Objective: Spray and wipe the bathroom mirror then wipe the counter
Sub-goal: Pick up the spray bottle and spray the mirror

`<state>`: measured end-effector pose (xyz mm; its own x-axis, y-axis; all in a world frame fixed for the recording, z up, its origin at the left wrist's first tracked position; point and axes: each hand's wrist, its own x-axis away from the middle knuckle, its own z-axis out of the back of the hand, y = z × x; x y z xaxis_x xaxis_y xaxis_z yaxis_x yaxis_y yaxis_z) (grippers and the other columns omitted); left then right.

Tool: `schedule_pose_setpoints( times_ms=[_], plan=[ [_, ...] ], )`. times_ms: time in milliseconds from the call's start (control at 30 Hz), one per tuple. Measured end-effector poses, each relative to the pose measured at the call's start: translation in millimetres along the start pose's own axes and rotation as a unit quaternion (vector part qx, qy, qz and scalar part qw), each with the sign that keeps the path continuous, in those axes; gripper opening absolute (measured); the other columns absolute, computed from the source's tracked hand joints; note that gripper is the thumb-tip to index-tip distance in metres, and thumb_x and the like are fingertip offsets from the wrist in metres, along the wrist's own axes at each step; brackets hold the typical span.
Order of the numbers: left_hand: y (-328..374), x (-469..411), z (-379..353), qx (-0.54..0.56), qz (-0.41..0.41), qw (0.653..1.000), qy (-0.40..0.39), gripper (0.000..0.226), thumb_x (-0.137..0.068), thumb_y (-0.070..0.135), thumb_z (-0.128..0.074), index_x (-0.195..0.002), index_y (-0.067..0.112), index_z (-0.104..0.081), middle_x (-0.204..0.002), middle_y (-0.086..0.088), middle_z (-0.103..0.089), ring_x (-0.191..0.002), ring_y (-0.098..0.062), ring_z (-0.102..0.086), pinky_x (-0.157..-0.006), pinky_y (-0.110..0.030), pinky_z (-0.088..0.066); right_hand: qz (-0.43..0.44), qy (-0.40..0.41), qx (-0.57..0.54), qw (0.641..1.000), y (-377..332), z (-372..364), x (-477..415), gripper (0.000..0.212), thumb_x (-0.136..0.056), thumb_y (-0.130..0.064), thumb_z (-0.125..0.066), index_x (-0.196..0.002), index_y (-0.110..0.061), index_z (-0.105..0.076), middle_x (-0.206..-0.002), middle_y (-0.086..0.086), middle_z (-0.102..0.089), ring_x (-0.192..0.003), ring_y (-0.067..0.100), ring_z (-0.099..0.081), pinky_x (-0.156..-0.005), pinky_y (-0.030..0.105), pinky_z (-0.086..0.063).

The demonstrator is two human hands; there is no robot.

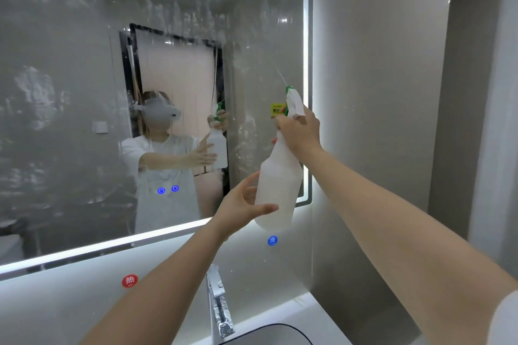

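My right grip [301, 131] is clenched round the neck of the white spray bottle [280, 176], held up with its green nozzle aimed at the wet, streaked mirror [70, 92]. My left grip [244, 204] is released, cupping the bottle's lower part. Below, the tap [218, 302] stands on the white worktop [311, 308].

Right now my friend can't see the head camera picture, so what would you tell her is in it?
A person's right hand grips the trigger neck of a white spray bottle, aiming it at a lit bathroom mirror streaked with wet spray, while the left hand steadies the bottle's base. A chrome faucet stands below the mirror.
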<state>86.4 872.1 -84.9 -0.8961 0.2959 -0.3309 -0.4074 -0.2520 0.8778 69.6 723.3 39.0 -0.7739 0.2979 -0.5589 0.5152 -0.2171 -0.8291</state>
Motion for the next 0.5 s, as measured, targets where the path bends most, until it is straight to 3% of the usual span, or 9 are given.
schedule_pose_setpoints(
  times_ms=[100, 233, 300, 433, 500],
  plan=[
    [-6.5, 5.6, 11.3, -0.002, 0.008, 1.000, 0.017, 0.076, -0.061, 0.034, -0.086, -0.120, 0.060, -0.046, -0.109, 0.015, -0.069, -0.102, -0.007, -0.065, -0.092, -0.042, -0.053, 0.008, -0.017, 0.002, 1.000, 5.2, -16.8, -2.2, 0.014, -0.077, -0.007, -0.052, -0.070, -0.018, -0.046, -0.065, -0.001, -0.051, -0.056, 0.022, -0.061, -0.050, 0.024, -0.048],
    [-10.3, 15.4, 33.5, -0.012, 0.019, 0.999, 0.037, 0.072, -0.069, 0.022, -0.085, -0.121, 0.056, -0.048, -0.109, 0.011, -0.069, -0.098, -0.006, -0.066, -0.087, -0.037, -0.056, 0.019, -0.035, -0.007, 0.999, 6.1, -41.7, -1.4, 0.009, -0.077, -0.010, -0.054, -0.077, -0.018, -0.050, -0.075, 0.003, -0.054, -0.059, 0.019, -0.058, -0.066, 0.043, -0.059],
    [-10.6, 20.3, 45.9, -0.009, 0.026, 0.998, 0.050, 0.075, -0.070, 0.019, -0.084, -0.128, 0.047, -0.046, -0.111, 0.009, -0.067, -0.098, -0.006, -0.066, -0.075, -0.025, -0.057, 0.018, -0.045, -0.012, 0.999, 1.7, -54.9, 0.1, 0.007, -0.080, -0.007, -0.054, -0.081, -0.014, -0.053, -0.074, 0.003, -0.054, -0.052, 0.013, -0.059, -0.062, 0.038, -0.058],
    [-10.5, 34.0, 68.6, -0.006, 0.037, 0.996, 0.080, 0.070, -0.073, 0.011, -0.080, -0.117, 0.051, -0.043, -0.101, 0.021, -0.064, -0.088, 0.005, -0.064, -0.056, -0.009, -0.048, 0.030, -0.072, -0.016, 0.997, -10.9, -82.8, 7.3, 0.005, -0.074, -0.010, -0.052, -0.073, -0.014, -0.050, -0.067, 0.003, -0.054, -0.067, 0.034, -0.065, -0.056, 0.038, -0.053],
    [-14.2, 41.0, 81.6, -0.006, 0.046, 0.995, 0.089, 0.069, -0.074, 0.011, -0.080, -0.112, 0.055, -0.043, -0.103, 0.022, -0.064, -0.087, 0.007, -0.065, -0.056, -0.008, -0.048, 0.028, -0.087, -0.024, 0.996, -15.5, -95.8, 13.1, 0.015, -0.077, -0.006, -0.051, -0.067, -0.015, -0.044, -0.063, 0.001, -0.049, -0.054, 0.023, -0.060, -0.043, 0.021, -0.042]
  ],
)
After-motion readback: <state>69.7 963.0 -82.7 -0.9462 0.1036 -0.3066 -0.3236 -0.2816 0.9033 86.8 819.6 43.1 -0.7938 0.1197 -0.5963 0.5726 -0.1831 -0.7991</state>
